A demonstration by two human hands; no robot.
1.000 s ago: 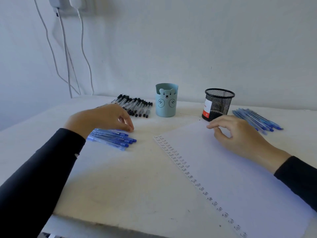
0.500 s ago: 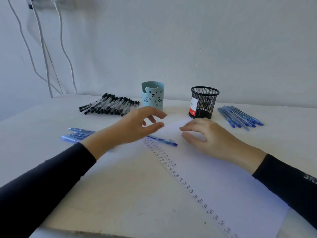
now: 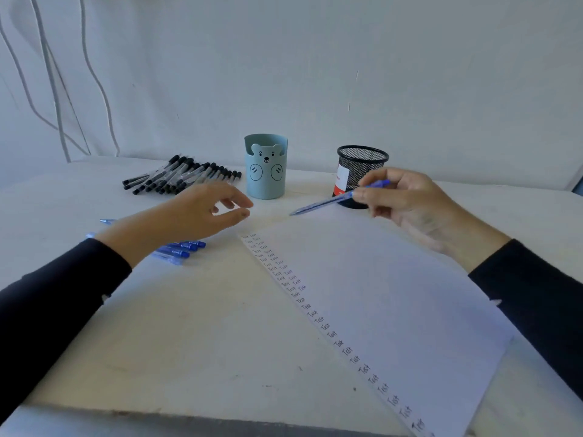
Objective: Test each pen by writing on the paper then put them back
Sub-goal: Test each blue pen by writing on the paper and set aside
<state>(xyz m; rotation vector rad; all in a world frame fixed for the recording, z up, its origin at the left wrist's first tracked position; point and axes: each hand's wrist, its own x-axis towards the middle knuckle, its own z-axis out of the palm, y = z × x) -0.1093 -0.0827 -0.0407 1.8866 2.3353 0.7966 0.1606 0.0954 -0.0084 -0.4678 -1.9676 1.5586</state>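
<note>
Blue pen (image 3: 328, 202), pinched between the thumb and fingers of the right hand (image 3: 410, 206), is held raised over the far corner of the paper (image 3: 394, 294), tip pointing left and, as far as can be seen, not yet on the sheet. The left hand (image 3: 189, 216) hovers above the surface (image 3: 189, 326) with fingers loosely apart, holding nothing. Just beneath its wrist lies a small cluster of loose blue pens (image 3: 183, 249). A long column of handwritten "Test" words (image 3: 303, 298) runs down the paper's left edge, with a second column begun at its far end, so many pens appear already tested and this one seems about to be tried. Whether the cluster of blue pens is tested or waiting cannot be told. Farther back lies a row of black-capped pens (image 3: 183, 178), none returned to a holder. Two holders stand behind: a pale blue bear-face cup (image 3: 266, 167) and a black mesh cup (image 3: 362, 165) with a red and white label. No pens rise above either rim; their insides are mostly hidden. Putting everything back looks largely undone.
</note>
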